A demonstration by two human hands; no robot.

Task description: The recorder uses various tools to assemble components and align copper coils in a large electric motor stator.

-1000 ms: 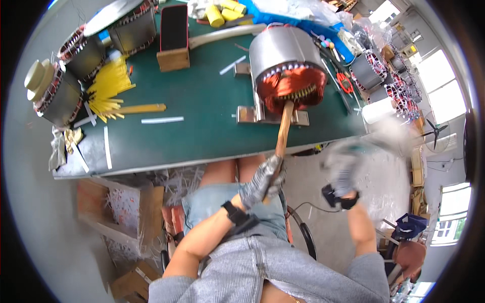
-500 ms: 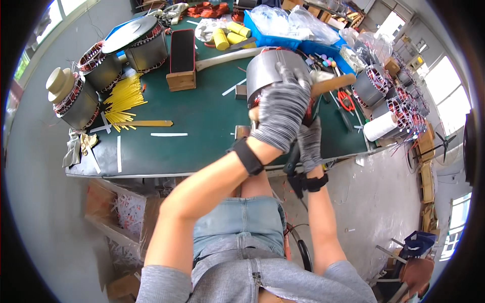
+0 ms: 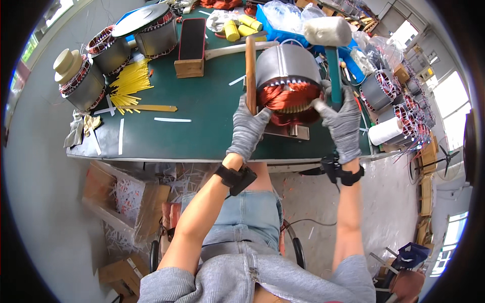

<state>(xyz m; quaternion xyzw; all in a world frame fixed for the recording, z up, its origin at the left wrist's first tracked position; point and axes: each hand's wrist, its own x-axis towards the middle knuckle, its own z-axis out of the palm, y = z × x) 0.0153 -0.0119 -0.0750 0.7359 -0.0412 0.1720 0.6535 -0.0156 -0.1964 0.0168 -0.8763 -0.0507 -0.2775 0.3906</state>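
Observation:
A grey motor stator with copper windings lies on its side on a green bench, resting on a metal stand. My gloved left hand grips a wooden stick held upright against the left side of the windings. My gloved right hand grips the green handle of a mallet whose white head is raised above the stator's right side.
Other wound stators stand at the bench's left and right ends. Yellow strips, a wooden block with a dark pad, yellow cylinders, a blue tray and a white roll lie around. Cardboard boxes sit below.
Both hands have risen from below the bench edge to the stator. The stick now stands against the windings, and the mallet is lifted above the stator.

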